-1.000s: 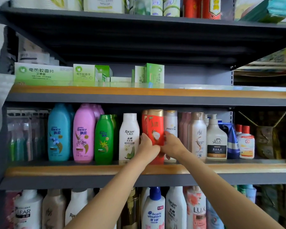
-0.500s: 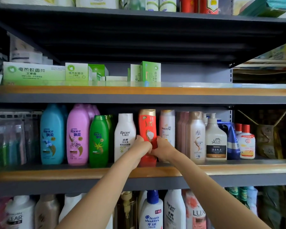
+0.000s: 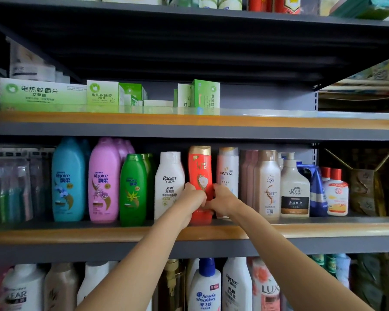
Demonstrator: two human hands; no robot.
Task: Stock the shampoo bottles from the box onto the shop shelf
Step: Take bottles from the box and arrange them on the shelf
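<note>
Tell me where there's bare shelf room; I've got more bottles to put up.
The upper shelf is bare right of the green boxes. The middle shelf is crowded from the blue Rejoice bottle across to the red-capped bottle; both hands hold the red bottle there.

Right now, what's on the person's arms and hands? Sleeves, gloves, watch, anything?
Nothing visible. Both forearms are bare up to the frame edge, with no sleeves in view. The left hand and right hand wear no gloves, and no watch, ring or bracelet shows.
</note>
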